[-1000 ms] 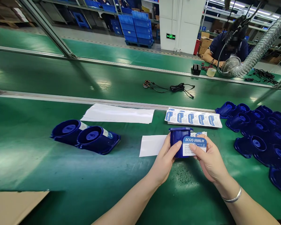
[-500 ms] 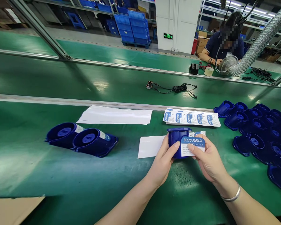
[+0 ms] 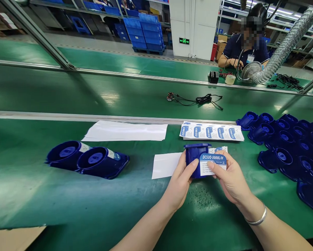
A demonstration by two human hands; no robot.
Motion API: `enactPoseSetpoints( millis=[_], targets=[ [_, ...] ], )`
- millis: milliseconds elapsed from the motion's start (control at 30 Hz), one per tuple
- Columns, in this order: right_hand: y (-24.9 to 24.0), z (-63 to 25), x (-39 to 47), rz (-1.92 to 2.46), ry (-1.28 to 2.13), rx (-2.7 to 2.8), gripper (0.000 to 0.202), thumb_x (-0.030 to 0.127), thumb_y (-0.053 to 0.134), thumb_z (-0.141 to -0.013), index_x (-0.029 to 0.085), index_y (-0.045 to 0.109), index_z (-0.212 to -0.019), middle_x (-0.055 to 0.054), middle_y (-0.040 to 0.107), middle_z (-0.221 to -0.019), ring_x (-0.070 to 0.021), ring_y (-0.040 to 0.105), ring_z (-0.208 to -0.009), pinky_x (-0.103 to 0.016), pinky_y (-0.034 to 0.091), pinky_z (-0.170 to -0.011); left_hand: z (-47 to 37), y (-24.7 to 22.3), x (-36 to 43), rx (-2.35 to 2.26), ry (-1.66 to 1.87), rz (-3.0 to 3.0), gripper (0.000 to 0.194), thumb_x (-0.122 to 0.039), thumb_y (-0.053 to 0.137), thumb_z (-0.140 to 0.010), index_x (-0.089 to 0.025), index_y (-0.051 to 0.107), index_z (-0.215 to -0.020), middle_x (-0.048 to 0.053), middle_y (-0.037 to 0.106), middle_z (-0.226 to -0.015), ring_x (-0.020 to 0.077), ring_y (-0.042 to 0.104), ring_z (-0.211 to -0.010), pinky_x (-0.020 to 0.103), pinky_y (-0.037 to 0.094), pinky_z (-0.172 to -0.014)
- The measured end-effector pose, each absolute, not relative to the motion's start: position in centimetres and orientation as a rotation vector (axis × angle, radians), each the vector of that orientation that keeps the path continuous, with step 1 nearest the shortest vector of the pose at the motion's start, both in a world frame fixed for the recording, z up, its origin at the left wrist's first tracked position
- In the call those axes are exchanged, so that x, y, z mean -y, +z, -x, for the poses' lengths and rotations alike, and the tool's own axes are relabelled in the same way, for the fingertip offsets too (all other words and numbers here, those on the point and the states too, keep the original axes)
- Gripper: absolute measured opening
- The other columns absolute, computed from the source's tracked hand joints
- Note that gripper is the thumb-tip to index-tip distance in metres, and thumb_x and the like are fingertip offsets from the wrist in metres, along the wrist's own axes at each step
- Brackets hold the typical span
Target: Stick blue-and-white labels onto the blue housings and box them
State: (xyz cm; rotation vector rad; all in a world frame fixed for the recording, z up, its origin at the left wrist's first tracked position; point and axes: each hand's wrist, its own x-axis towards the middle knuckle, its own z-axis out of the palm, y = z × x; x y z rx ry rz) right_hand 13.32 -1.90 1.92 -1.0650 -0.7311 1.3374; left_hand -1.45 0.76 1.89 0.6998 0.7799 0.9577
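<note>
My left hand grips a dark blue plastic pump housing, its flange at the top. In my right hand is a blue-and-white label printed DC52Q-5000L/H, with the thumb pressing on its face. The label's left edge lies over the side of the housing, near my left thumb; whether it sticks there I cannot tell. Behind both hands lies a sheet of label paper, partly hidden by them. Two more blue housings, a rear one and a front one with labels on their sides, lie to the left.
A stack of printed label sheets and some white paper lie along the back. Many blue housings crowd the right side. Beyond the rail is a coiled black cable. A co-worker sits opposite. Cardboard occupies the lower left.
The view has shifted slightly. Both hands keep nearly the same hold on the housing and label. Across the bench, the co-worker's head and arms have moved a little.
</note>
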Motion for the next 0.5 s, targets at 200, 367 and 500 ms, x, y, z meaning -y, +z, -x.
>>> enactPoseSetpoints(
  millis=[200, 367, 500],
  targets=[
    [2.11, -13.29, 1.88, 1.065, 1.344, 0.717, 0.031, 0.036, 0.088, -0.074, 0.022, 0.065, -0.087, 0.003, 0.058, -0.074, -0.0112, 0.046, -0.063, -0.023, 0.039, -0.056, 1.44, 1.95, -0.74, -0.807, 0.949, -0.699, 0.069, -0.045, 0.069, -0.089, -0.03, 0.043, -0.151, 0.006, 0.053, -0.149, 0.0332, 0.044, -0.14, 0.043, 0.042, -0.112],
    [2.09, -13.28, 1.87, 1.065, 1.336, 0.735, 0.03, 0.037, 0.087, -0.075, 0.021, 0.065, -0.087, 0.003, 0.059, -0.074, -0.0115, 0.047, -0.064, -0.023, 0.039, -0.058, 1.35, 1.86, -0.77, -0.804, 0.974, -0.686, 0.069, -0.046, 0.07, -0.088, -0.03, 0.044, -0.15, 0.006, 0.055, -0.148, 0.0327, 0.046, -0.139, 0.044, 0.041, -0.114],
    [2.01, -13.24, 1.94, 1.07, 1.334, 0.738, 0.03, 0.037, 0.087, -0.075, 0.021, 0.065, -0.087, 0.003, 0.059, -0.075, -0.0116, 0.047, -0.065, -0.023, 0.039, -0.059, 1.31, 1.44, -0.87, -0.805, 0.985, -0.688, 0.069, -0.048, 0.07, -0.087, -0.031, 0.045, -0.149, 0.005, 0.056, -0.147, 0.0328, 0.046, -0.138, 0.044, 0.042, -0.113]
  ],
)
